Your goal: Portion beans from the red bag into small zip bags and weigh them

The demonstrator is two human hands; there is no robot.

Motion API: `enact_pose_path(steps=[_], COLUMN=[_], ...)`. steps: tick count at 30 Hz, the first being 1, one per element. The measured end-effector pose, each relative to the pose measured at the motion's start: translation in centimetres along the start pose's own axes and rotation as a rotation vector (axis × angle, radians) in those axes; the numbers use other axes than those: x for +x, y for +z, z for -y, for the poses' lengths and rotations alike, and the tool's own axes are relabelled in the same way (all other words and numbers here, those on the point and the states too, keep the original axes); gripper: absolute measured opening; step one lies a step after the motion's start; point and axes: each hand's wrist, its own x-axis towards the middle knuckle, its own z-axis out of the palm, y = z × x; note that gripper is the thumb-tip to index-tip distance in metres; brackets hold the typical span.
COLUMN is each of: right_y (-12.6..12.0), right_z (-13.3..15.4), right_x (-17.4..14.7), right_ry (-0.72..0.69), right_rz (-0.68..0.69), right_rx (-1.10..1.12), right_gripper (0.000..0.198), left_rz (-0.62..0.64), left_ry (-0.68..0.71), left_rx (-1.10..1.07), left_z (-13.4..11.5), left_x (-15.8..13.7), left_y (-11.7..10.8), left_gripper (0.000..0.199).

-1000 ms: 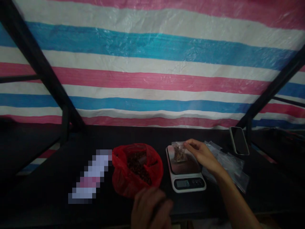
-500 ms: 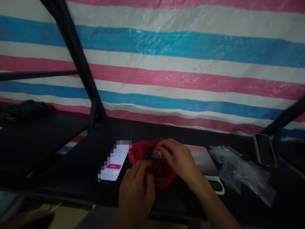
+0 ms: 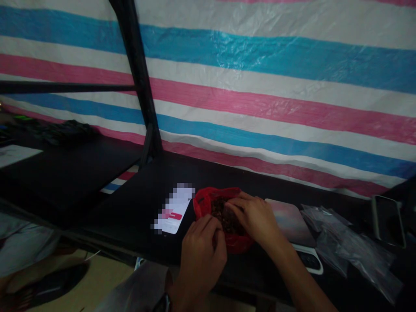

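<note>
A red plastic bag (image 3: pixel 238 245) stands with its mouth spread wide on the black surface, holding many small brown pieces (image 3: pixel 224 214) too dim to name. At its near left rim, my left hand (image 3: pixel 203 249) has its fingers curled closed; the fingertips are partly hidden against the bag. From the right, my right hand (image 3: pixel 256 216) reaches over the rim with thumb and fingers pinched around a small clear plastic bag (image 3: pixel 230 209), faintly visible above the brown pieces. Whether any pieces are inside the clear bag I cannot tell.
A lit phone (image 3: pixel 178 214) lies left of the red bag. To the right are a flat device with a silvery-pink plate (image 3: pixel 289 221), several clear plastic bags (image 3: pixel 354 247) and a dark-screened phone (image 3: pixel 388 221). A black post (image 3: pixel 139 73) rises behind. Another person's sandalled foot (image 3: pixel 48 284) shows lower left.
The view has swung left, so everything sits further right in the picture. My right hand's fingertips and the clear bag appear lower among the brown pieces. My left hand stays at the rim.
</note>
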Motion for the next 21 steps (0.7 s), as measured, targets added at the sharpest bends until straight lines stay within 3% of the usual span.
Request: enact_pose_path(steps=[7,12,17,21], right_y=[0.0,0.2,0.3,0.7], right_z=[0.0,-0.6,-1.9,-1.9], right_x=[-0.3,-0.9,-1.8,-2.0], right_ry=[-0.02,-0.007,0.066,0.105], right_rz=[-0.012,-0.111,-0.201,-0.304], right_rx=[0.02,0.109,0.408,0.641], right_gripper=[0.025,0.021,0.019,0.021], left_rz=[-0.032,-0.045,-0.032,0.057], left_ry=[-0.013,-0.051,-0.166,-0.156], left_rx=[-0.057,-0.115,-0.161,-0.043], left_z=[-0.5,-0.7,-0.7,-0.9], left_x=[0.6,1.0,1.3,1.4], left_y=[0.5,0.7,1.1,1.8], left_gripper=[0.025,0.025,0.022,0.028])
